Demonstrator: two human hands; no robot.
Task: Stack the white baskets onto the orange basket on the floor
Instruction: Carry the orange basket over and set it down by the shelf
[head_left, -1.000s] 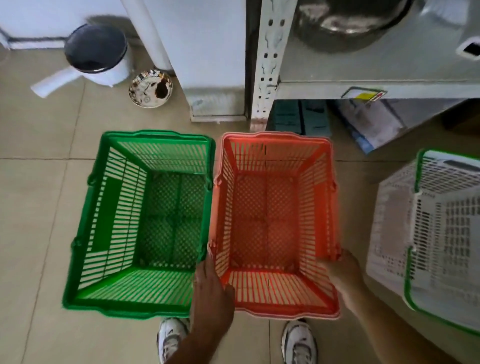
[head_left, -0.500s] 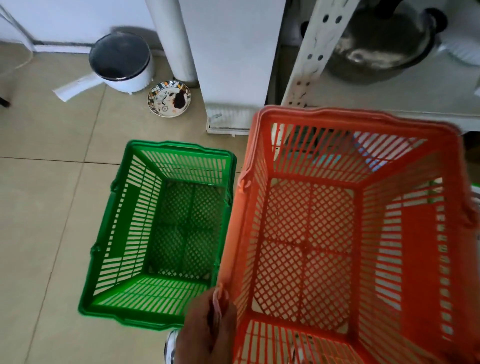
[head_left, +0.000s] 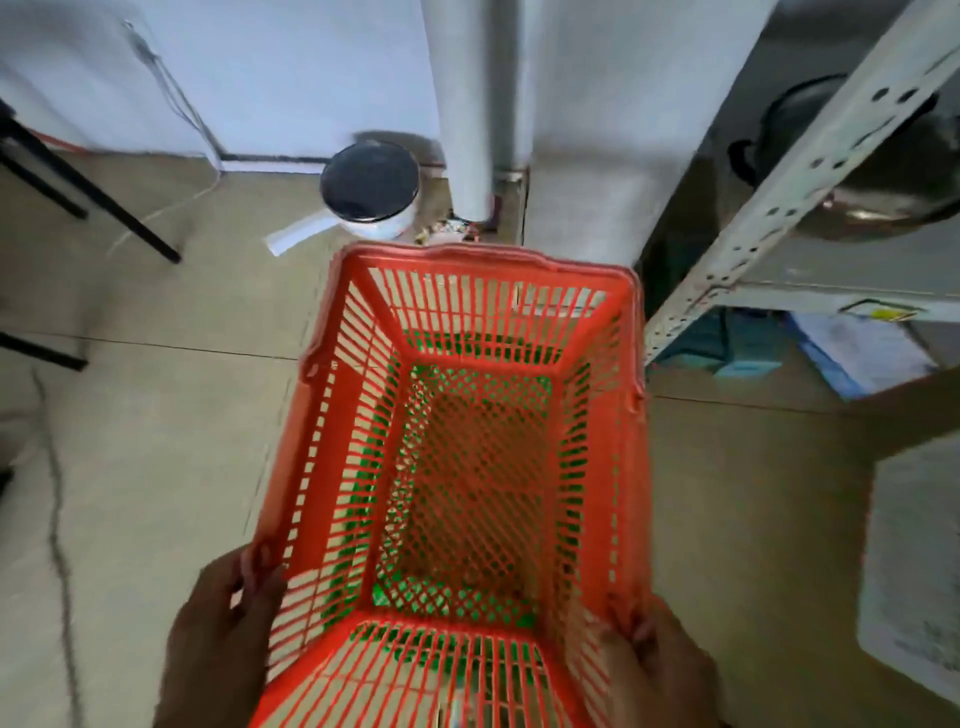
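I hold the orange basket (head_left: 483, 270) up off the floor in the middle of the head view. My left hand (head_left: 218, 644) grips its near left rim and my right hand (head_left: 660, 665) grips its near right rim. Through the orange mesh I see the green basket (head_left: 467, 345) directly below it. A white basket (head_left: 914, 571) shows as a blurred pale shape at the right edge.
A white bin with a dark lid (head_left: 370, 189) stands by the wall, next to a white pipe (head_left: 465, 104). A grey metal shelf upright (head_left: 769, 202) rises at the right, with a dark pot (head_left: 883, 171) on the shelf. Black stand legs (head_left: 78, 176) cross the left floor.
The orange basket was lifted from the floor beside the green basket and swung left, so it now hangs over the green one. My right hand came back into view on its rim.
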